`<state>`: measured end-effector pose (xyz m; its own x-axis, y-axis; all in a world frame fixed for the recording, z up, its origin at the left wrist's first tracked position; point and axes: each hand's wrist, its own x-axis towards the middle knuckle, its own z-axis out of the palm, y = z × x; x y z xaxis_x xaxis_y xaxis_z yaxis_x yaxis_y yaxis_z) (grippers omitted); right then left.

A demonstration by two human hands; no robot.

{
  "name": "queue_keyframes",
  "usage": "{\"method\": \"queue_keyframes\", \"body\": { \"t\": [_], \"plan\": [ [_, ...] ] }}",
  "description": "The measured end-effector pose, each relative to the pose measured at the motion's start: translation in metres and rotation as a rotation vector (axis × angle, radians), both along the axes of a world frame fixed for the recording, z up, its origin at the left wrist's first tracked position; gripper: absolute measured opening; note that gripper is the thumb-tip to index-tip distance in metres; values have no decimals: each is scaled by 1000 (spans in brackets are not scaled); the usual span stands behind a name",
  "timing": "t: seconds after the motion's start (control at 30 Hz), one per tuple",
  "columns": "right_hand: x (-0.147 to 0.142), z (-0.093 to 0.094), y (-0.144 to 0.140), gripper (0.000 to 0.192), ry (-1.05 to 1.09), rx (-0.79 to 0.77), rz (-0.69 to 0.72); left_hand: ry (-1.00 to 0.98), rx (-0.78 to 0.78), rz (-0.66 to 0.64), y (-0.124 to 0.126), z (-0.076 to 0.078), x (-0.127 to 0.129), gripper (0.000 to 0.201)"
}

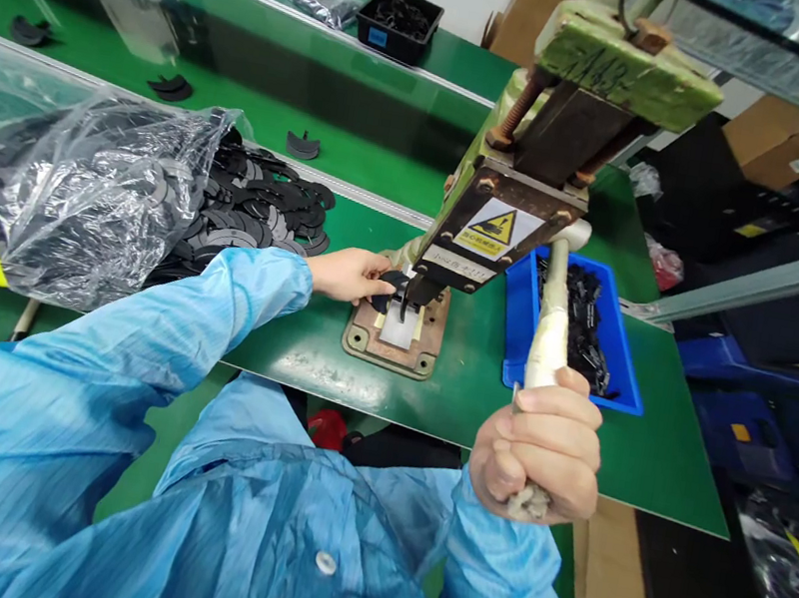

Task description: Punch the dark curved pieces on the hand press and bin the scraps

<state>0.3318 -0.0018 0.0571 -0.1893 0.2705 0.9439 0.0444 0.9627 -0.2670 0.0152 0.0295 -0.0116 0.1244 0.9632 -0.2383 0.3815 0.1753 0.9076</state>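
My left hand (pixel 352 274) pinches a curved black plastic part (pixel 386 294) under the ram of a green hand press (pixel 495 203). The part sits over the press's metal base (pixel 391 350), close to the ram's lower tip. Wrapped in whitish tape, the press lever (pixel 553 313) has my right hand (pixel 544 448) closed around its lower end. A yellow warning label (pixel 496 226) is fixed to the front of the press.
On the left, a clear plastic bag (pixel 103 202) spills a pile of black curved parts (pixel 254 205). A blue bin (pixel 622 375) with black pieces stands right of the press. Several loose parts lie on the green strip behind, and a black tray (pixel 395 41) stands farther back.
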Motion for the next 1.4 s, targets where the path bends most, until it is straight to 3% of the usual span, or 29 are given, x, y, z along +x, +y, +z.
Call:
{"method": "queue_keyframes", "body": {
  "t": [0.27, 0.63, 0.9, 1.23, 1.4],
  "plan": [
    [3, -1, -1, 36, -18, -10, -2, -101, -15, 10, 1, -2, -2, 29],
    [4, -2, -1, 30, -35, -32, -14, -50, 14, -13, 0, -6, -3, 30],
    [-1, -7, 6, 36, 67, 47, -24, -35, -42, 61, -2, 1, 4, 23],
    [-26, -10, 14, 46, 354, 99, -24, -8, -217, 80, 10, 18, 10, 15],
    [-17, -9, 13, 45, 224, 73, -57, -66, -333, 93, 18, 18, 9, 12]
  ]
}}
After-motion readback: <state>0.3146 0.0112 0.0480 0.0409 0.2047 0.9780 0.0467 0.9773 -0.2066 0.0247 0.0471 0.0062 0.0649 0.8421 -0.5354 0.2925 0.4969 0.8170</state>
